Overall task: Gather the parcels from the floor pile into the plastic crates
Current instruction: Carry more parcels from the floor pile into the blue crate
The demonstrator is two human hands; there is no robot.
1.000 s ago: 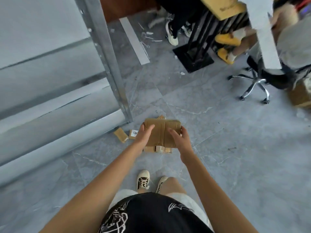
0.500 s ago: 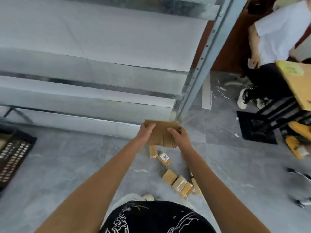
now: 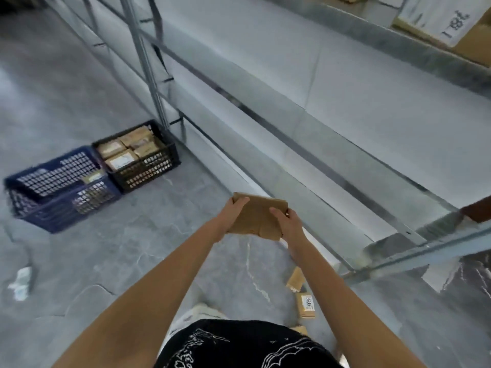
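In the head view, at the bottom edge, black printed shirt [image 3: 239, 346] cutting off the body, one pale shoe [image 3: 206, 310] only half seen above it. Motion-blurred throughout; label print on the small parcels unreadable. Underside of the held brown parcel [image 3: 259, 216] hidden, and most fingers hidden behind it.

Held out in mid-air above the floor, between both hands: a flat parcel in plain brown paper, creased, with a taped seam near its lower edge. Left hand [image 3: 235, 212] clamped on its left end, thumb on top. Right hand [image 3: 288, 224] clamped on its right end, thumb also on top.

Well to the left, on the floor: black crate [image 3: 148, 168] filled with brown parcels, touching a blue crate [image 3: 61, 189] with one small parcel visible inside. Lower right, beside the right forearm: a few loose small parcels [image 3: 305, 305] lying on the floor, one with a white label.

Grey marbled floor [image 3: 119, 248], a crumpled white scrap [image 3: 21, 282] at far left. Metal shelving [image 3: 318, 115] running diagonally across the right, a cardboard box [image 3: 451, 22] with handwritten numbers on an upper shelf, cut off by the top corner.
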